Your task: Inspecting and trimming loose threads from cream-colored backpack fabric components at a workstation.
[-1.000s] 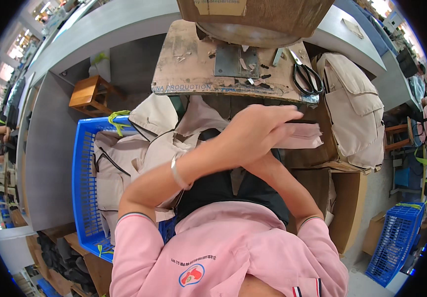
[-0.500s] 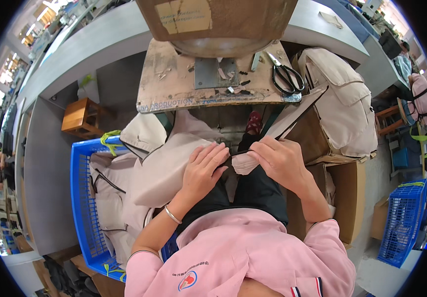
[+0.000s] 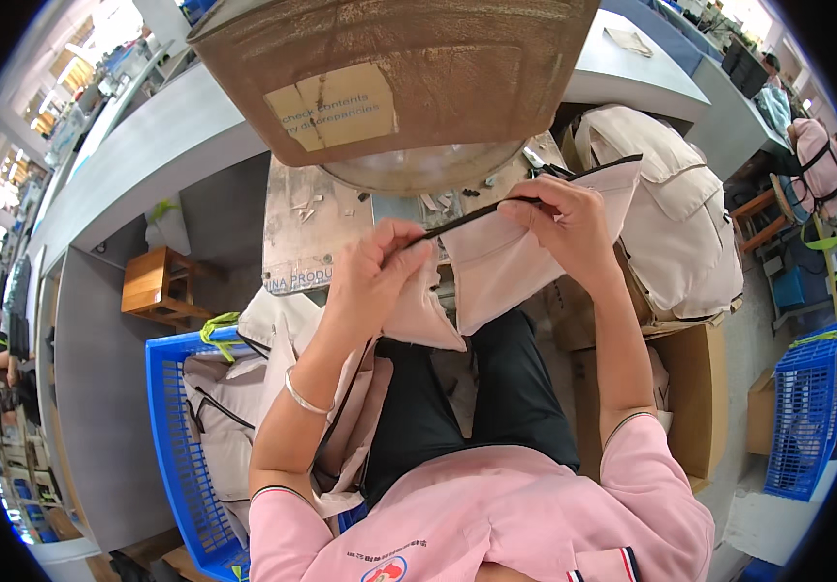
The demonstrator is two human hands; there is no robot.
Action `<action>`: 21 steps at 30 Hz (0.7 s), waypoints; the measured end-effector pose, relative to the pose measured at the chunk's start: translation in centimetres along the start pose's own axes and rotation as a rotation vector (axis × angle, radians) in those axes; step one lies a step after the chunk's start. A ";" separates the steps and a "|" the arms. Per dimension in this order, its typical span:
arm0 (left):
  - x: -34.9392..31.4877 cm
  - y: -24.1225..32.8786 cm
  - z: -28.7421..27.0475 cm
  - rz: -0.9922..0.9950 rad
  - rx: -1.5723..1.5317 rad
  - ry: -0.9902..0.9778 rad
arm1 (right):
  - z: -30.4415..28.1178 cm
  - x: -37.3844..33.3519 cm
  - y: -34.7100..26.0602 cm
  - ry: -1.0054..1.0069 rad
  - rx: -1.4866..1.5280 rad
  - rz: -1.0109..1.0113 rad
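Both hands are pinched on the black-edged rim of a pale beige cloth piece (image 3: 515,262), which looks like a bag part. My left hand (image 3: 380,272) grips the black strip near its left end. Farther right, my right hand (image 3: 564,218) pinches the same strip, and cloth hangs below it. The strip slants up from left to right, just in front of the brown machine (image 3: 438,87). More beige cloth (image 3: 288,339) trails down beside my left forearm into a blue basket (image 3: 171,427). Whether the hanging panels are joined is hard to tell.
A worn work board (image 3: 292,223) with scraps lies under the machine; scissors (image 3: 540,160) there are mostly hidden. Beige backpacks (image 3: 671,223) rest at the right above a cardboard box (image 3: 695,398). A wooden stool (image 3: 152,281) stands at the left. Grey tabletops border the far side.
Both hands have risen away from my lap toward the machine, lifting the cloth. The black edge is now held out between them, and the large cloth at left has slid down toward me.
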State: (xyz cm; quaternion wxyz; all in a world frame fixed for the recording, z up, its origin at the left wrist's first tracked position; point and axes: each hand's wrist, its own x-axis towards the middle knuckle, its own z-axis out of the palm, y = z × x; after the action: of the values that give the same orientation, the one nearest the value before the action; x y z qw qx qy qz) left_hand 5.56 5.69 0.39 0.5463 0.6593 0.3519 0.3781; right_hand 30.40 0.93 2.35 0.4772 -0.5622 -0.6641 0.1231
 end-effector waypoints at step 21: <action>5.9 -2.3 -1.4 -0.173 -0.293 0.111 | 2.1 4.3 3.8 -0.086 0.031 0.267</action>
State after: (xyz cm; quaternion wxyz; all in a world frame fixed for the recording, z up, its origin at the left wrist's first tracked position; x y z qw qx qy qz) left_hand 7.01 11.86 -1.01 0.6468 0.5182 0.3780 0.4126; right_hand 31.58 6.68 0.70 0.4363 -0.6323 -0.6014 0.2195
